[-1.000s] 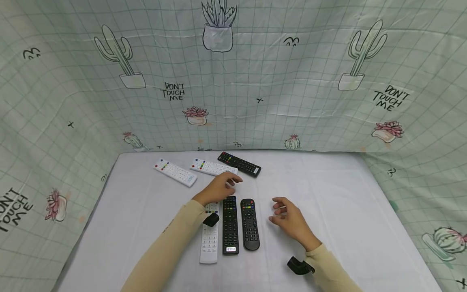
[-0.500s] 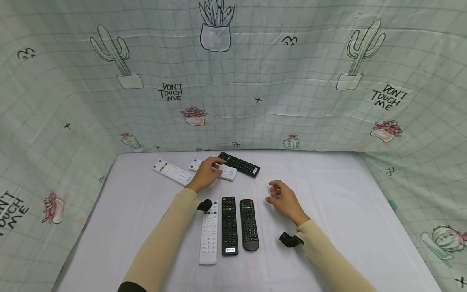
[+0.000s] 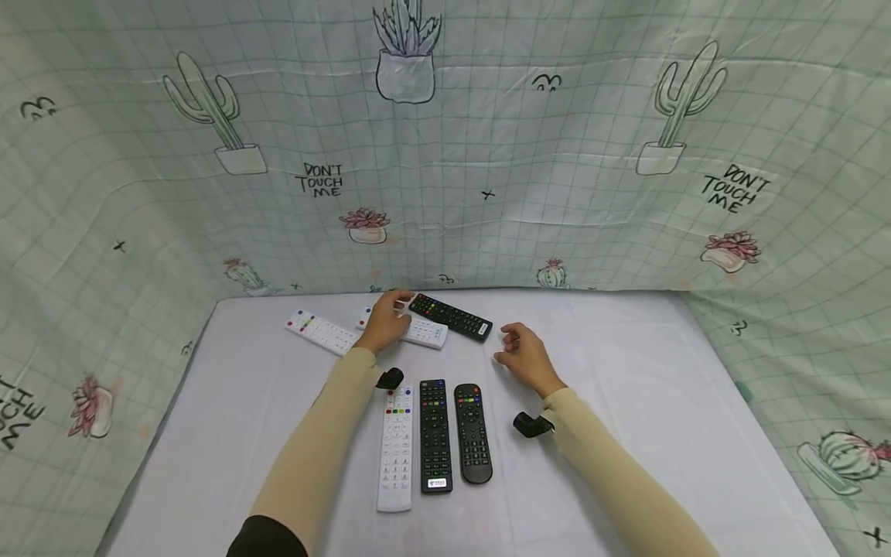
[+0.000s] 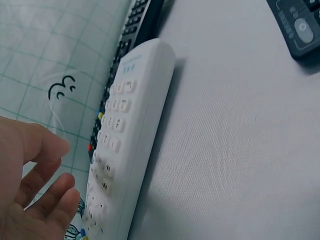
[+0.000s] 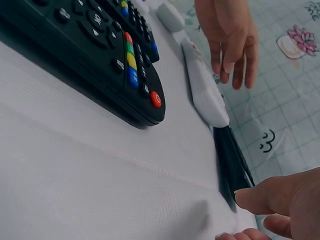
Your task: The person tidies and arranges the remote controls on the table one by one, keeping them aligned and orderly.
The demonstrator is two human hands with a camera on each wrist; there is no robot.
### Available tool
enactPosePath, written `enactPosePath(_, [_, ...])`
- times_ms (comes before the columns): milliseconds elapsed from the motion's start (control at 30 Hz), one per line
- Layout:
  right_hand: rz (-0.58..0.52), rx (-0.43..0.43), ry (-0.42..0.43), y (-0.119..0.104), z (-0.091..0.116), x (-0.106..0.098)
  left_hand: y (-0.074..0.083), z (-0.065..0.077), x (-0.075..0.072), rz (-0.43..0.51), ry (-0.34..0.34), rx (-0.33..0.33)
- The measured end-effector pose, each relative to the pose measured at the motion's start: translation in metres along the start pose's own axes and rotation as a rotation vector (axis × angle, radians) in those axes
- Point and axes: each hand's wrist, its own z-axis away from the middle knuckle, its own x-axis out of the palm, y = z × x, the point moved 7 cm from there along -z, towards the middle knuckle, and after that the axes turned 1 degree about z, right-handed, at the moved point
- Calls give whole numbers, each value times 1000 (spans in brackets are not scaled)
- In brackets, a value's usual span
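White remote at left (image 3: pixel 320 330) lies slanted on the surface (image 3: pixel 244 387), its right end beside the left wrist. Left arm extended forward; left hand (image 3: pixel 384 322) over the middle white remote (image 3: pixel 428 333), fingers loosely bent, grip apart. That remote lies below this grip, right end exposed; black remote (image 3: pixel 451 317) close behind. Right hand (image 3: pixel 527 358), arm angled inward, just right of the black remote; fingers curved, grip apart.

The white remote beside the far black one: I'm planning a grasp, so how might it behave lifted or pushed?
The white remote should stay stiff, given its straight, rigid-looking casing. Long and flat, it would likely slide, not roll.
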Motion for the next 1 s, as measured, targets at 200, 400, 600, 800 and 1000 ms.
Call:
enactPosePath(200, [38, 15, 6, -4, -12, 4, 4, -6, 5, -59, -10, -14])
enactPosePath(400, [90, 11, -1, -10, -22, 8, 5, -15, 9, -141, -34, -34])
enactPosePath(600, [129, -10, -17, -13, -30, 14, 1, -18, 10, -207, -39, -64])
enactPosePath(800, [124, -2, -12, -14, -32, 17, -1, -22, 14, -206, -63, -78])
enactPosePath(1000, [112, -4, -5, -15, -33, 19, -1, -24, 20, -194, -103, -101])
